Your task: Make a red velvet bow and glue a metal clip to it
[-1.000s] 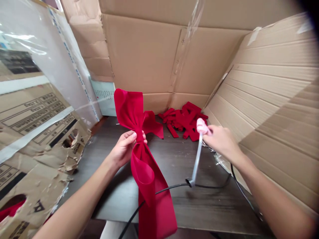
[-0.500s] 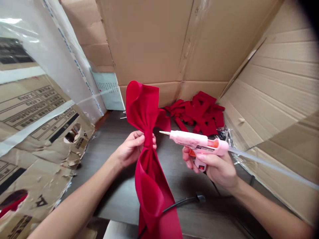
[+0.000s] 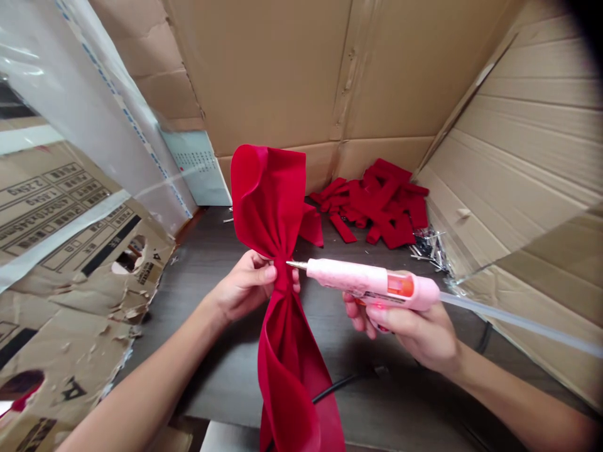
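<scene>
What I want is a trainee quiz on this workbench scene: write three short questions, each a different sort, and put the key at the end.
1. Multiple choice: what is the right hand holding?
A) a pair of scissors
B) a pink glue gun
C) a roll of tape
2. True or false: the left hand holds the red bow at its gathered middle.
3. Fill in the blank: the fabric strips piled on the dark table near the cardboard back wall are ____ in colour.

Key: 1. B; 2. True; 3. red
</scene>
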Demonstrator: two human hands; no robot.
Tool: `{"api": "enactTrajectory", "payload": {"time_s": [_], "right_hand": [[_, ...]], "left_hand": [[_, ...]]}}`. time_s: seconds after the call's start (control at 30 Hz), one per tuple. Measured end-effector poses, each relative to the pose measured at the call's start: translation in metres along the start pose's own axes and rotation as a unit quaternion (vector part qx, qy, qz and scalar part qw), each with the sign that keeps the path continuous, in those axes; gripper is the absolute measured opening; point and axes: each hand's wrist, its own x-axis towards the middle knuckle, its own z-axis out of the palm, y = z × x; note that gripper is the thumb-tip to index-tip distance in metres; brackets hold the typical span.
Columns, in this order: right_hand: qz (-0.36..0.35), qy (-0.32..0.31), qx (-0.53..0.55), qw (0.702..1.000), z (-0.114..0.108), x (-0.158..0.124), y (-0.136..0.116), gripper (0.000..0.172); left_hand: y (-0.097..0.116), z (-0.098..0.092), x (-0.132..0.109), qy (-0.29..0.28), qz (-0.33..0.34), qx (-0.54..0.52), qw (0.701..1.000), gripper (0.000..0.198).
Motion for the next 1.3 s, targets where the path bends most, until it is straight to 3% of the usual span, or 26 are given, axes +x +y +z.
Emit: {"api": "enactTrajectory", "payload": {"time_s": [0.5,1.3], "right_hand": [[-0.034,-0.011,-0.034,0.999,0.0021,-0.0002,-0.0006,0.017],[0.003,0.010,-0.050,0.999,0.0044,-0.0056,-0.0028,0.021]], "left_hand": [[0.0009,0.0000,-0.0013,-0.002,0.015,0.047,0.999,0.031],[0.0011,-0.0003,-0.0014,0.013,0.007,0.057,0.998,0.036]]}}
